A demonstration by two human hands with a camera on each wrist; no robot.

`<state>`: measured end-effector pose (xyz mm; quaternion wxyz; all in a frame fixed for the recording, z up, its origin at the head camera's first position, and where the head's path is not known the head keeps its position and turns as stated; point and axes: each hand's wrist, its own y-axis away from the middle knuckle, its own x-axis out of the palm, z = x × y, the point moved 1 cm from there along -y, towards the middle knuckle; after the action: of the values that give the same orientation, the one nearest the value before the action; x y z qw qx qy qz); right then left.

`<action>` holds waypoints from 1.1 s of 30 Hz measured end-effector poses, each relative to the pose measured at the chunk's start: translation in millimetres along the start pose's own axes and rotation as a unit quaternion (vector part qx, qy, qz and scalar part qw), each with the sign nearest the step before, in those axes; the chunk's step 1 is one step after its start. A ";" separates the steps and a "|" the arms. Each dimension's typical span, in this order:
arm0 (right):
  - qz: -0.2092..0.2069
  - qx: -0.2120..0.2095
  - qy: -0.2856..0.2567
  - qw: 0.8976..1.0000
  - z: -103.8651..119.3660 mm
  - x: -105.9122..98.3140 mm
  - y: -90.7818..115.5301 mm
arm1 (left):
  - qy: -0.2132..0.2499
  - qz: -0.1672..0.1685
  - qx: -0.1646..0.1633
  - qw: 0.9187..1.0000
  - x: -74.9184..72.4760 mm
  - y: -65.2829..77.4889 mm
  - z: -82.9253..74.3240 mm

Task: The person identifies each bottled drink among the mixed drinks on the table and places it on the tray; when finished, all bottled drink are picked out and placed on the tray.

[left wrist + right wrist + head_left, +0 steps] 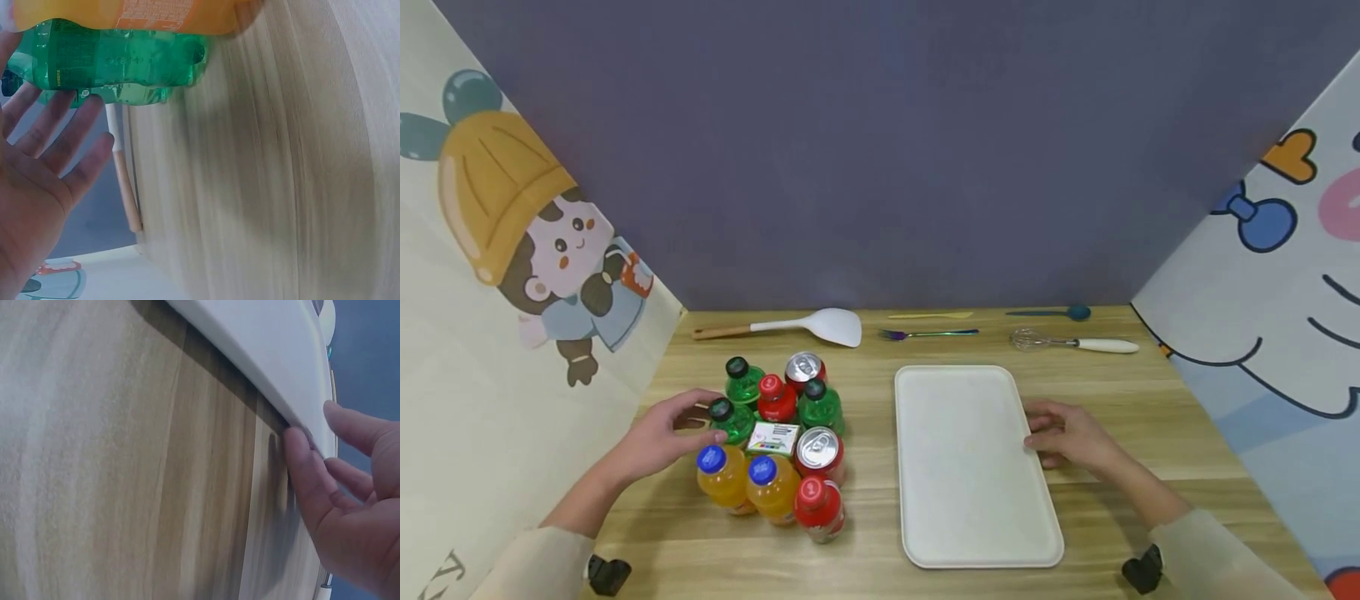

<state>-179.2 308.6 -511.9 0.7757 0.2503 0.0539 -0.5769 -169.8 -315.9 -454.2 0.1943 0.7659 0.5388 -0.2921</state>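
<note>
My left hand is at the left side of a tight group of drinks, fingers spread around a green bottle with a black cap. In the left wrist view its fingers are loosely extended by the green bottle; firm contact cannot be made out. An orange drink bottle with a blue cap stands just in front. My right hand is at the right edge of a white rectangular tray, which lies flat. In the right wrist view a fingertip touches the tray's rim.
The group also holds red cans, red-capped bottles and a small white-topped box. Along the back wall lie a spatula, a fork, a yellow knife, a dark spoon and a whisk.
</note>
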 end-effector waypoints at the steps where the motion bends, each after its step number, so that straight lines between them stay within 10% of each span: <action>1: 0.000 0.002 0.003 1.000 0.4 0.5 0.4 | 0.015 0.002 0.001 1.000 0.5 -0.2 0.6; 33: -0.026 0.024 -0.004 0.999 -0.2 8.3 1.6 | 0.090 -0.029 0.039 0.995 5.3 3.7 6.8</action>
<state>-175.0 301.8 -514.6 0.7541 0.2651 0.0430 -0.5994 -166.6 -317.6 -462.8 0.1060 0.7802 0.5644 -0.2481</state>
